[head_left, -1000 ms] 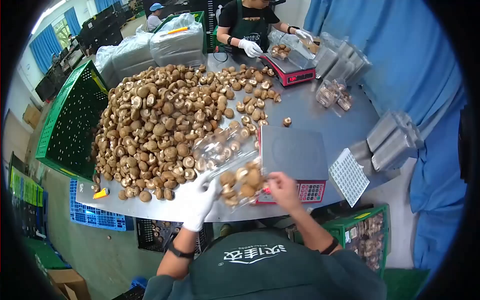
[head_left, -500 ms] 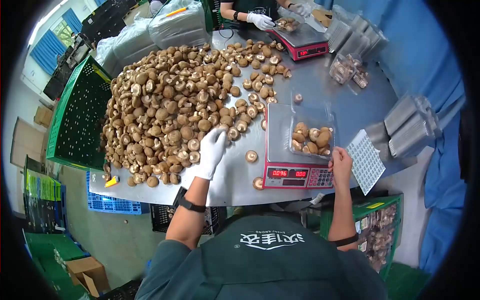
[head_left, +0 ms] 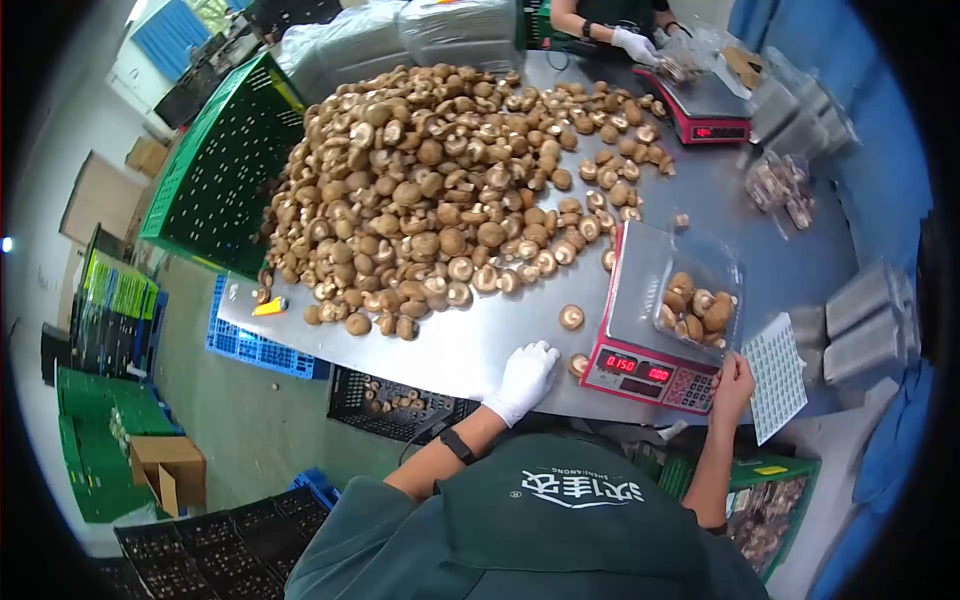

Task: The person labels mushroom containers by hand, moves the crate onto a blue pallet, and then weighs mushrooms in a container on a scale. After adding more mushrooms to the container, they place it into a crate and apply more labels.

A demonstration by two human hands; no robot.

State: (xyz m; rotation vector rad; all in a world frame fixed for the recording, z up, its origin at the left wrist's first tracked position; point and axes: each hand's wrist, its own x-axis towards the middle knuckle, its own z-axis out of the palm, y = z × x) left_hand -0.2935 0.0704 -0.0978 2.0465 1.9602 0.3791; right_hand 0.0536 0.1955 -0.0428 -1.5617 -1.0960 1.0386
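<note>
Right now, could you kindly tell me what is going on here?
A clear container of mushrooms sits on the near scale, which reads 0.150. The person's bare right hand is at the scale's keypad corner; contact is unclear. The gloved left hand, apparently empty, is at the table's near edge, before a mushroom pile. Across the table, a co-worker's gloved hand is at another scale.
</note>
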